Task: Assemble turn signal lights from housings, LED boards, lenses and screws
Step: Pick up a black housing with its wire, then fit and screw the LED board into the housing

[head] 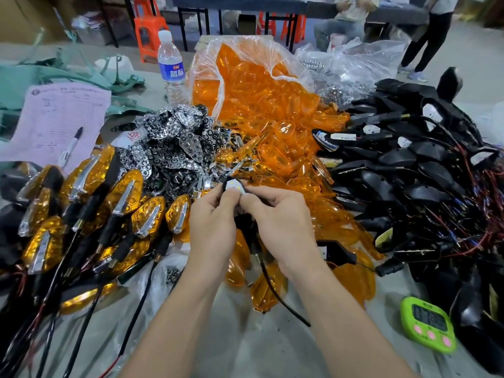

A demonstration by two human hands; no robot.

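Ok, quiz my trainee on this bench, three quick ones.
1. True or false: the green digital timer lies beside the left hand.
2. Both hands hold: A an orange lens, B a black plastic housing with a white LED board, C a marker?
3. The clear plastic water bottle stands to the ___ of the bagged orange translucent lenses.
Key: 1 false, it lies nearer the right hand; 2 B; 3 left.

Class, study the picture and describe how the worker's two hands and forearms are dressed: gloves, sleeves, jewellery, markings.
The left hand and right hand are both bare: no gloves, and no rings that show. The left forearm and right forearm are uncovered down to the picture's bottom edge, so no sleeve is in view. No watch, wristband or marking shows on either wrist.
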